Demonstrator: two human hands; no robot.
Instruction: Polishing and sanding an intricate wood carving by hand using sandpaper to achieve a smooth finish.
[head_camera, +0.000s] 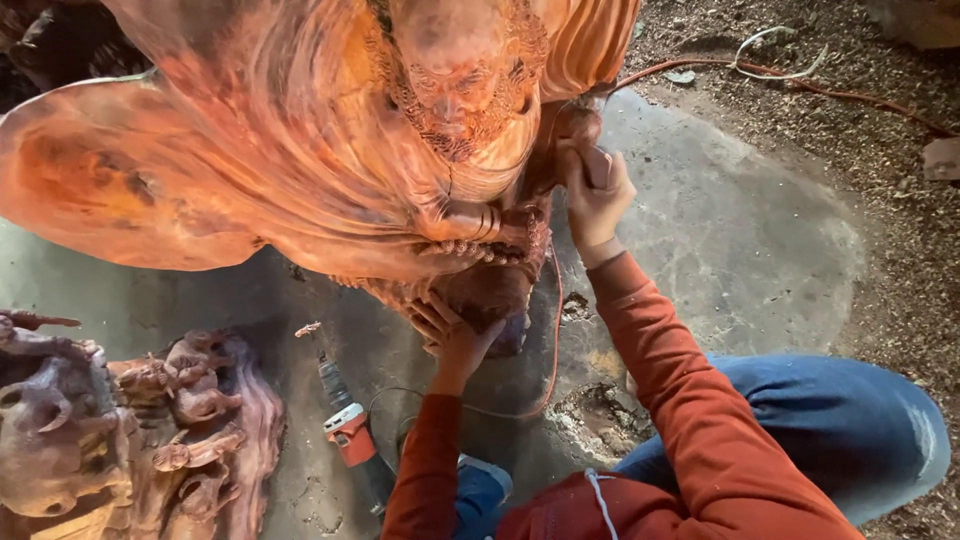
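A large reddish-orange carved wooden statue (300, 140) of a robed, bearded figure fills the upper left. My right hand (595, 195) presses a small piece of sandpaper (598, 165) against the statue's right side, next to the carved arm. My left hand (450, 335) rests flat under the lower carved part (490, 290), fingers spread, holding nothing. Both arms wear red sleeves. My blue-jeaned knee (830, 420) is bent at the lower right.
A red and grey power tool (350, 435) with a long bit lies on the concrete floor. A second brown carving (130, 430) stands at the lower left. An orange cable (800, 85) and a white cord (770, 50) cross the sawdust-covered ground at the upper right.
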